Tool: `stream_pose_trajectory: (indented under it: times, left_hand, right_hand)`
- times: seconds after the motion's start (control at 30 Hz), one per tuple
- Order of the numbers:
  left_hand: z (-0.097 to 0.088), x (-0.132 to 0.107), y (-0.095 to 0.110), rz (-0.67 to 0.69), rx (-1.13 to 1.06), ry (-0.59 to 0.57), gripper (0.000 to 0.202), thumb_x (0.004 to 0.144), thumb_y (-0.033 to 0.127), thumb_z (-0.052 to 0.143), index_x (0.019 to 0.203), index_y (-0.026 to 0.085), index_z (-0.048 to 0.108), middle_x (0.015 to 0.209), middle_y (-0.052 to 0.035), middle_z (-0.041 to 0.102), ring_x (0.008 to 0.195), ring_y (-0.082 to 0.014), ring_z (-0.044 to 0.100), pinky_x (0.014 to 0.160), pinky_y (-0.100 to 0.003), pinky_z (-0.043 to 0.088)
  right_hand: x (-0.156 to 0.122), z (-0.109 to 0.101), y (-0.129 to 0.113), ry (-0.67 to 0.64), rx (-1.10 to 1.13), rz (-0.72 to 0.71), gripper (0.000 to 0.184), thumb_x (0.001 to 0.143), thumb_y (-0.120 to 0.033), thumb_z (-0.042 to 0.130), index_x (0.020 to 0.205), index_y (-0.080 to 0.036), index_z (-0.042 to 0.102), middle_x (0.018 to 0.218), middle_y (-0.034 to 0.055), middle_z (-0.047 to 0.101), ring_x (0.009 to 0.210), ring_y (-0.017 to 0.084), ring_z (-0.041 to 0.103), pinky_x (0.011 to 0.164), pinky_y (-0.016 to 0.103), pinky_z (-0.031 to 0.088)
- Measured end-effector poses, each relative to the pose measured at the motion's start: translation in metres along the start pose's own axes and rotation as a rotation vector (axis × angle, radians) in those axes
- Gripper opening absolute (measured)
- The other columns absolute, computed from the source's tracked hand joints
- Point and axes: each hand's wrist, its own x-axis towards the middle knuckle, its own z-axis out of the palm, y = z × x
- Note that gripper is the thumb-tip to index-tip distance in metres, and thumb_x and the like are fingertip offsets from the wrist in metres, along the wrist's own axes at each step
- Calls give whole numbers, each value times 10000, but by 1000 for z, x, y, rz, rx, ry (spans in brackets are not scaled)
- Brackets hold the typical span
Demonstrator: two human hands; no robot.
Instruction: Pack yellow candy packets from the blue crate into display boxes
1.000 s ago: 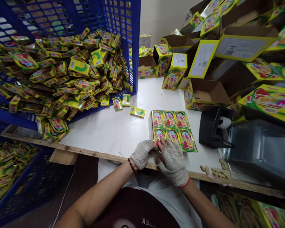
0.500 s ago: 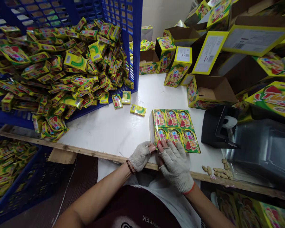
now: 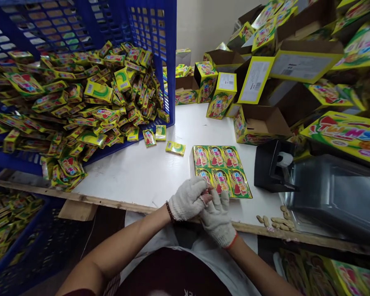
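My left hand [image 3: 188, 200], in a white fingerless knit glove with a dark bead bracelet at the wrist, is closed, its fingertips against the fingers of my right hand [image 3: 217, 216]. The right hand wears a matching glove with an orange cuff edge, and its fingers are curled. Whatever lies between the fingertips is too small or hidden to make out. Just beyond both hands, a flat block of small TWINS candy boxes [image 3: 220, 174] in shiny clear wrap lies on the white table [image 3: 135, 176]. The hands cover its near left corner.
A blue crate [image 3: 169, 61] heaped with small candy boxes [image 3: 89, 102] stands at left, some spilling out. Three loose boxes [image 3: 175, 148] lie beside it. Open display cartons [image 3: 262, 123] pile up at right, near a black tape dispenser [image 3: 273, 166], a grey plastic bin [image 3: 333, 197] and peanuts [image 3: 280, 222].
My left hand has moved right, off the block's corner, onto my right hand's fingers. The right hand has drawn back from the block and curled. The view has shifted slightly.
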Motion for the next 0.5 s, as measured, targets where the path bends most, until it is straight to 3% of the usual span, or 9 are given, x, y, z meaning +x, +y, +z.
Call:
stream_pose_trajectory:
  times: [0.07,0.13,0.2,0.27,0.33,0.4,0.43,0.5]
  left_hand:
    - [-3,9,-5,49,89,-121,172,927,281,482,873,205,627,867,-76,625,830,-213,576,780,-344,467]
    - [-1,11,-17,116,165,-148,189,934,265,475,821,205,614,849,-76,623,808,-205,573,749,-329,463]
    - [4,7,-30,209,227,-131,196,929,240,480,793,208,617,845,-82,628,808,-202,575,738,-323,461]
    - [10,0,-42,286,293,-77,196,921,197,480,794,212,628,851,-84,636,796,-196,571,720,-319,454]
    - [15,-7,-50,348,373,-5,187,908,165,493,794,216,633,847,-78,640,761,-184,558,684,-308,436]
    - [19,-12,-54,397,457,56,180,894,145,509,788,219,635,845,-72,642,731,-174,545,658,-299,419]
    - [20,-13,-55,410,493,74,176,887,141,519,783,221,636,847,-71,644,727,-172,542,653,-296,414]
    - [21,-13,-55,422,539,84,163,873,141,540,770,221,637,860,-72,645,737,-173,544,655,-294,412]
  right_hand:
    - [-3,-12,3,-55,137,-108,390,813,-251,598,1197,-269,668,1376,120,602,1445,356,331,1183,657,182]
    - [-10,-30,17,-73,287,-213,408,824,-194,515,1208,-220,651,1330,140,622,1376,312,446,1133,552,365]
    - [-19,-52,44,-37,340,-136,447,838,-137,455,1253,-197,610,1239,142,660,1227,250,584,993,411,512]
    - [-25,-73,79,61,249,218,400,865,-161,463,1237,-202,603,1119,132,686,1059,239,654,894,377,548]
    - [-25,-90,116,186,116,711,311,858,-243,515,1143,-196,628,1026,127,681,973,269,654,881,429,536]
    - [-19,-99,148,201,143,1162,298,819,-312,532,1060,-172,638,916,120,667,867,277,647,805,443,539]
    - [-14,-101,160,167,211,1315,293,812,-340,520,1016,-167,641,817,99,651,769,263,640,721,424,542]
    - [-5,-99,176,93,364,1462,289,822,-391,483,925,-174,643,609,36,569,561,214,575,537,353,495]
